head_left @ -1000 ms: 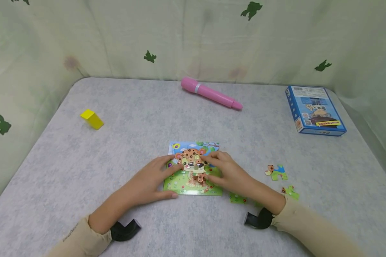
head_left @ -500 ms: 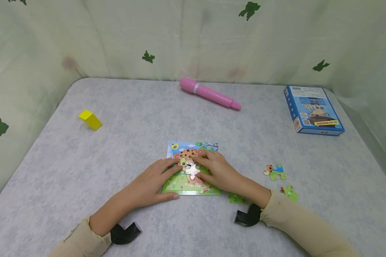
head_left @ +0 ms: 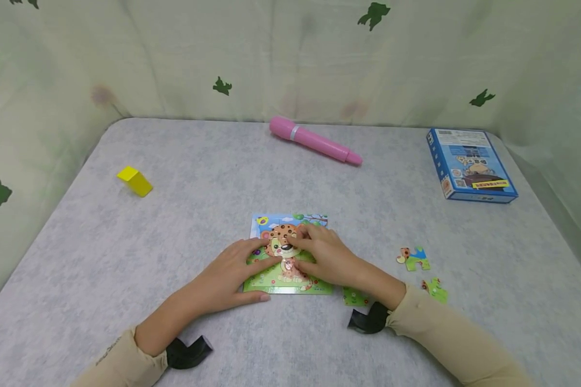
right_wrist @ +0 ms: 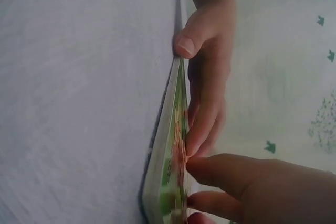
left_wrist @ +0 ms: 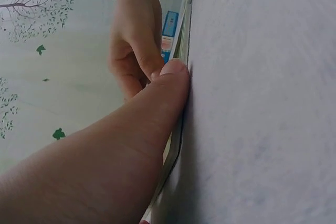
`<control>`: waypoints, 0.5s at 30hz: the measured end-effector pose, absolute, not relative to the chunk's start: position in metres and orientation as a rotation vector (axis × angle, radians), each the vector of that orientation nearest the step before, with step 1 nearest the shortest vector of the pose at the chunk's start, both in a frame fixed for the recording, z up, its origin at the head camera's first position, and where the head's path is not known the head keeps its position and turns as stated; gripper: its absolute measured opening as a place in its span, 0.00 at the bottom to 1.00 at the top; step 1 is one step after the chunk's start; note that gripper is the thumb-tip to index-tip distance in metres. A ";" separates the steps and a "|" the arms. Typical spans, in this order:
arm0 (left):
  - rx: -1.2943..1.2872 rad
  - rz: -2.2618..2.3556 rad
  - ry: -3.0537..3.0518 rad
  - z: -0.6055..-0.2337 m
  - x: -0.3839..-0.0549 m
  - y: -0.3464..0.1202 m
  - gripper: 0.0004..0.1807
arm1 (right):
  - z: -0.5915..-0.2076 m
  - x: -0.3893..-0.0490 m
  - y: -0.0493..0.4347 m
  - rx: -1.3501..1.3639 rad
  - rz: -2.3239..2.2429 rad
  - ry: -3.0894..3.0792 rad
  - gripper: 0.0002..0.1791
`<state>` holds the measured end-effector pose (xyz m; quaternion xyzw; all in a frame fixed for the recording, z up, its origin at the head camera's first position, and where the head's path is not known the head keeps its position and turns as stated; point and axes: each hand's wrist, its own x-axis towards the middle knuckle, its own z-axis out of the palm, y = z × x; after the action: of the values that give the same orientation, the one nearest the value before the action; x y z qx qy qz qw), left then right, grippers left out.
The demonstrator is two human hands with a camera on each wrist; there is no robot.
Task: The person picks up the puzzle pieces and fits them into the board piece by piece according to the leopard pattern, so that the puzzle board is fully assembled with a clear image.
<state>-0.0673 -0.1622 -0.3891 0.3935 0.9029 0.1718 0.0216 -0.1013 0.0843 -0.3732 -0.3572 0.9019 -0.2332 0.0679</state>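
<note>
A thin jigsaw puzzle board (head_left: 266, 280) with a spotted leopard cub picture lies at the middle of the table. My left hand (head_left: 225, 271) rests over its left side, fingers extended on the picture and thumb near the front edge. From the right, my right hand (head_left: 334, 258) pinches a puzzle piece (head_left: 288, 251) between thumb and fingers, low over the cub's face and chest. The right wrist view shows the right fingertips (right_wrist: 199, 169) right at the picture's surface, close to the left hand's fingers. My right hand covers the board's right side.
Loose puzzle pieces lie right of the board: a blue and green one (head_left: 418, 259), a green one (head_left: 436, 290) and another (head_left: 355, 296) partly under the right wrist. Farther back are a yellow block (head_left: 136, 181), a pink toy microphone (head_left: 317, 141) and a blue box (head_left: 474, 166).
My right hand has moved left with the puzzle piece and lowered it against the cub picture. The left hand stays on the board, its fingers shifting slightly.
</note>
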 end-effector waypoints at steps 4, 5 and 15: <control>1.219 0.537 2.796 -0.389 -0.067 -0.162 0.36 | -0.371 -0.101 0.089 -1.012 -0.808 2.623 0.29; 1.219 0.537 2.797 -0.389 -0.067 -0.163 0.36 | -0.370 -0.100 0.091 -0.988 -0.857 2.592 0.30; 1.188 0.548 2.794 -0.389 -0.067 -0.162 0.37 | -0.345 -0.087 0.141 -0.945 -1.315 2.571 0.32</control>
<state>-0.0673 -0.1620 -0.3890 0.3848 0.9053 0.1775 0.0282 -0.0873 0.1408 -0.3453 -0.3107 0.8451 -0.4321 0.0515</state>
